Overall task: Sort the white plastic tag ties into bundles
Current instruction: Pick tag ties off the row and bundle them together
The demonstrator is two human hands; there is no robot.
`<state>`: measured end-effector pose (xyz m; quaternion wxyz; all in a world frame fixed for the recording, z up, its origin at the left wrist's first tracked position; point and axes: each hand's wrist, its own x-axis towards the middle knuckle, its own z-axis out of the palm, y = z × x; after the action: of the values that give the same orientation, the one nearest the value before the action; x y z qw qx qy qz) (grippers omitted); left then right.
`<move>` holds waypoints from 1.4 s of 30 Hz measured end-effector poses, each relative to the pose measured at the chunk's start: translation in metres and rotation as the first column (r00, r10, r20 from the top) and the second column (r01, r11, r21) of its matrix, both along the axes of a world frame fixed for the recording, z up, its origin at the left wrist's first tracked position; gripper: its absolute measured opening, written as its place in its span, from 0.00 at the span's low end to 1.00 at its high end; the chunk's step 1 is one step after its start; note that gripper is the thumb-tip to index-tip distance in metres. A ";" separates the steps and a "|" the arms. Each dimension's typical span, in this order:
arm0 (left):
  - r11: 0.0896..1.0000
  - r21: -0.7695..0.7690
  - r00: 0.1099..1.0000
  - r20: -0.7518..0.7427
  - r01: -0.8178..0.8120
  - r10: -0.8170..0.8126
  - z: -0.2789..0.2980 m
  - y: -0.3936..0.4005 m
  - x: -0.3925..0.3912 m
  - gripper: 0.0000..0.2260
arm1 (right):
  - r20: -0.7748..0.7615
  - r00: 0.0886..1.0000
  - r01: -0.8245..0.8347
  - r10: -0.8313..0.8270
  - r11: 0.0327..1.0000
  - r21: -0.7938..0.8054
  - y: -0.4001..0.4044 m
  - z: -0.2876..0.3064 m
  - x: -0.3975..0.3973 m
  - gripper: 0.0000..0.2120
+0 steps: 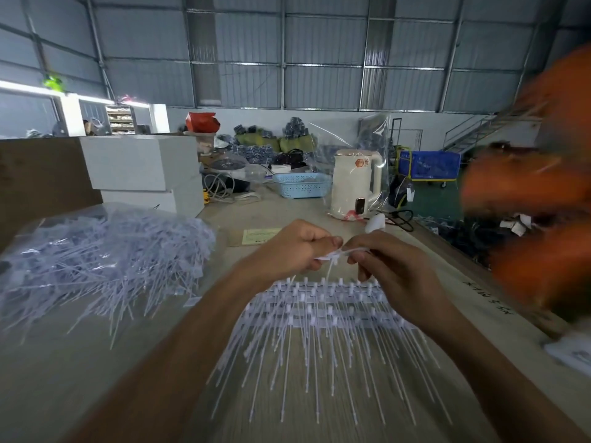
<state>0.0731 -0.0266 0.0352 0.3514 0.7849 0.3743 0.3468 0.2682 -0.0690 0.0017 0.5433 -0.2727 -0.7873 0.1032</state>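
left hand [289, 247]: fingers curled, pinching the head end of a white tag tie [335, 254] up above the table, thumb tip right at the tie

right hand [388, 266]: also curled and pinching the same tie from the other side, so both hands meet in the middle, nearly touching

tie in hand: short white strip stretched between the 2 pinches, with a thin tail hanging down toward the row below

laid-out ties [319, 318]: neat fanned row flat on the table [153, 362] just under the hands, square heads lined up at the far edge, thin tails pointing toward the camera

loose heap [105, 260]: big messy pile of the same white ties to the left, partly under clear plastic

back of table: white kettle [355, 183], light blue basket [300, 185], white boxes [144, 167]

right edge: blurry orange shape [540, 199], can't tell what it is
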 end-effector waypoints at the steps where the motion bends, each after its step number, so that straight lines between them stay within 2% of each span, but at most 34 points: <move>1: 1.000 0.010 1.000 0.001 0.003 -0.003 0.001 -0.001 0.001 0.19 | -0.002 1.000 0.009 -0.009 1.000 -0.022 0.000 0.000 0.001 0.10; 5: 0.995 0.099 1.000 -0.015 0.000 0.002 0.001 -0.003 0.007 0.21 | -0.060 0.992 0.105 -0.112 0.988 -0.110 0.004 -0.006 0.002 0.10; 10: 0.949 0.310 0.973 -0.195 -0.058 0.123 -0.003 -0.001 0.010 0.20 | -0.085 0.982 0.159 -0.170 0.979 -0.124 0.008 -0.011 0.001 0.13; 16: 0.930 0.358 0.951 -0.252 -0.083 0.182 -0.006 0.003 0.008 0.19 | -0.120 0.970 0.200 -0.211 0.975 -0.099 0.015 -0.021 -0.006 0.10; 19: 0.934 0.350 0.941 -0.287 -0.072 0.179 -0.007 0.003 0.008 0.17 | -0.113 0.967 0.217 -0.227 0.971 -0.095 0.016 -0.024 -0.009 0.07; 25: 0.949 0.316 0.920 -0.369 -0.011 0.133 -0.005 0.001 0.006 0.15 | -0.109 0.965 0.230 -0.238 0.970 -0.085 0.021 -0.032 -0.011 0.13; 27: 0.971 0.235 0.931 -0.363 0.050 0.040 -0.002 -0.003 0.004 0.14 | -0.140 0.938 0.299 -0.319 0.943 -0.148 0.024 -0.034 -0.008 0.16; 29: 0.979 0.122 0.947 -0.297 0.162 -0.120 0.004 -0.010 0.002 0.13 | -0.221 0.865 0.382 -0.450 0.878 -0.290 0.028 -0.032 0.006 0.17; 30: 0.975 0.122 0.955 -0.257 0.185 -0.149 0.007 -0.012 0.002 0.12 | -0.244 0.838 0.398 -0.489 0.852 -0.339 0.029 -0.030 0.015 0.16; 32: 0.968 0.201 0.973 -0.205 0.150 -0.108 0.011 -0.011 0.000 0.11 | -0.261 0.864 0.332 -0.431 0.876 -0.350 0.026 -0.024 0.023 0.14; 35: 0.972 0.203 0.960 -0.274 0.115 -0.056 0.008 -0.004 -0.006 0.08 | -0.297 0.943 0.012 -0.151 0.907 -0.422 0.020 -0.019 0.006 0.11; 36: 0.976 0.188 0.949 -0.312 0.112 -0.049 0.006 -0.001 -0.008 0.06 | -0.263 0.960 -0.031 -0.094 0.900 -0.434 0.018 -0.020 -0.001 0.11; 37: 0.978 0.178 0.945 -0.323 0.107 -0.044 0.004 0.002 -0.010 0.05 | -0.174 0.981 0.000 -0.080 0.907 -0.420 0.017 -0.022 -0.005 0.11; 40: 0.978 0.190 0.972 -0.232 0.084 -0.039 0.002 0.005 -0.014 0.05 | 0.154 0.960 0.263 -0.232 0.938 -0.225 0.019 -0.028 -0.007 0.10; 42: 0.974 0.209 0.977 -0.209 0.084 -0.039 0.002 0.006 -0.015 0.05 | 0.175 0.950 0.288 -0.257 0.941 -0.177 0.019 -0.028 -0.006 0.11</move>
<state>0.0582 -0.0208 0.0373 0.2341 0.8612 0.3436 0.2923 0.2625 -0.0503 -0.0264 0.4615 -0.4394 -0.7660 0.0847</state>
